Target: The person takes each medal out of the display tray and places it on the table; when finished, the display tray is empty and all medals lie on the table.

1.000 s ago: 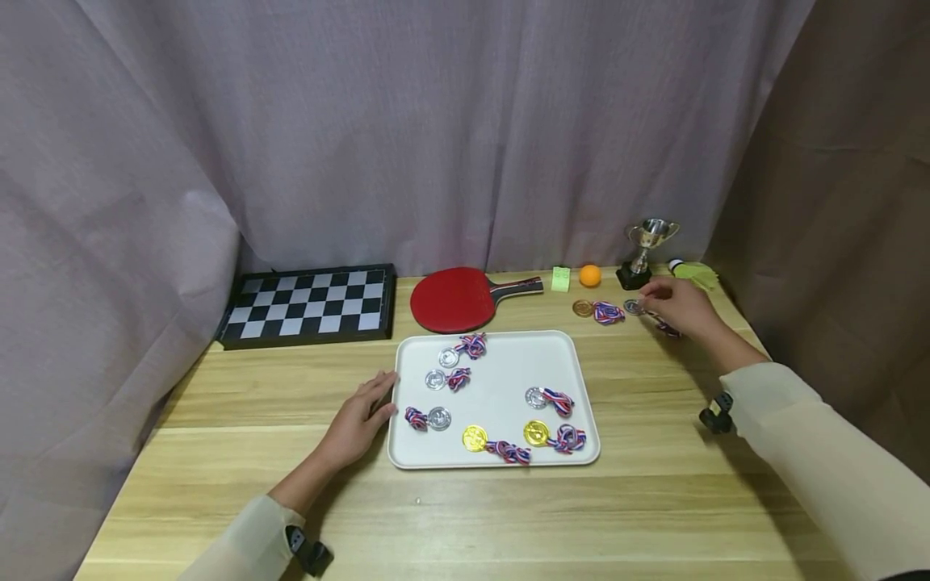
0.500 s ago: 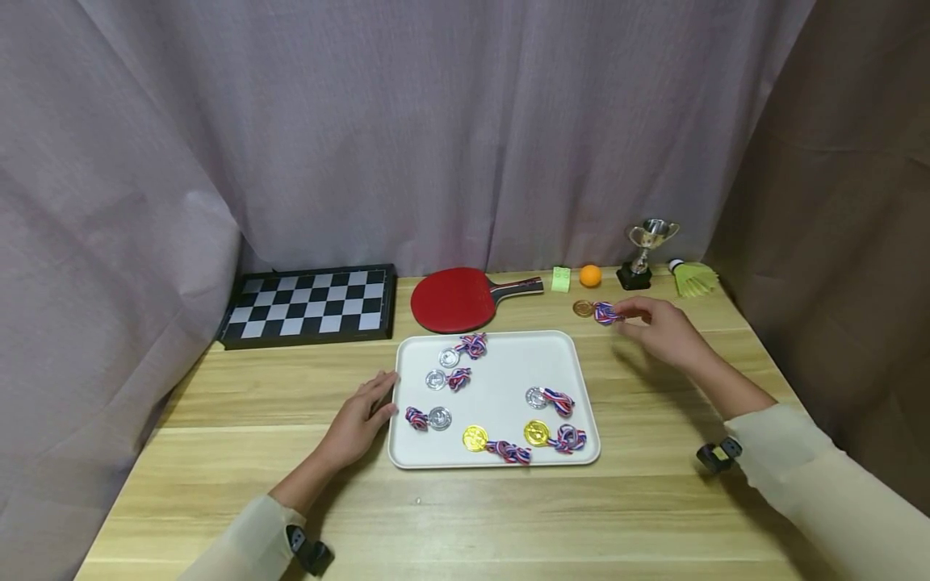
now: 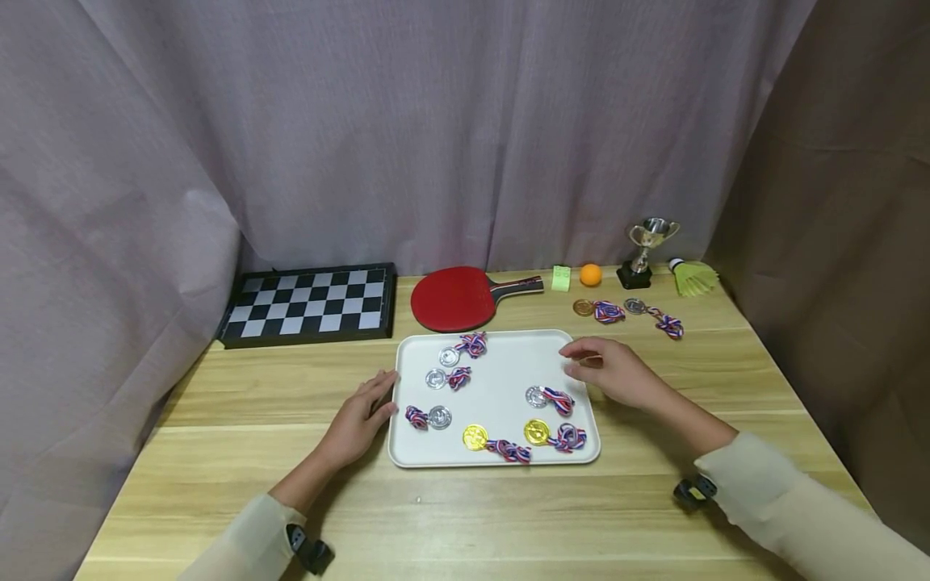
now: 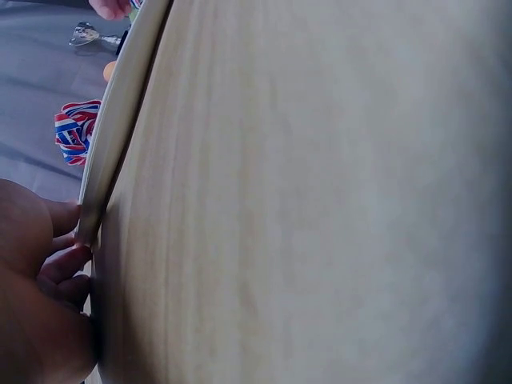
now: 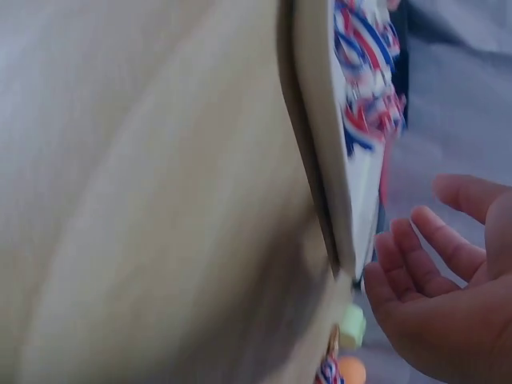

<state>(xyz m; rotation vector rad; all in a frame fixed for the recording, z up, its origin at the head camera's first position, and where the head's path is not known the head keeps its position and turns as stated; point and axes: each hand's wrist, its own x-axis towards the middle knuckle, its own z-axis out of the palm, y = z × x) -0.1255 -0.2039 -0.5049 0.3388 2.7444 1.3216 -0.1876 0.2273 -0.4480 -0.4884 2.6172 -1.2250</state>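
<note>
A white tray (image 3: 494, 363) lies on the table, bearing several silver medals (image 3: 439, 417) and two gold medals (image 3: 475, 438), each with a bundled red-white-blue ribbon. My left hand (image 3: 358, 421) rests beside it, fingertips touching the rim on the left side. Over the tray's right edge hovers my right hand (image 3: 617, 373), its fingers relaxed and apart with nothing between them. Below that hand in the head view is a silver medal with its ribbon (image 3: 559, 402). Beyond the tray, a bronze-coloured medal (image 3: 584, 307) and a silver medal (image 3: 635, 306) lie on the table with their ribbons.
Along the back stand a chessboard (image 3: 308, 305), a red table tennis bat (image 3: 452, 299), a light green block (image 3: 561, 278), an orange ball (image 3: 591, 275), a small trophy cup (image 3: 643, 254) and a yellow-green shuttlecock (image 3: 693, 278). Grey curtains (image 3: 407, 137) close off the rear.
My right hand let go of the silver medal at the back right, passed the bronze-coloured medal's ribbon, and came left and nearer to the tray's right edge. The left hand has stayed put.
</note>
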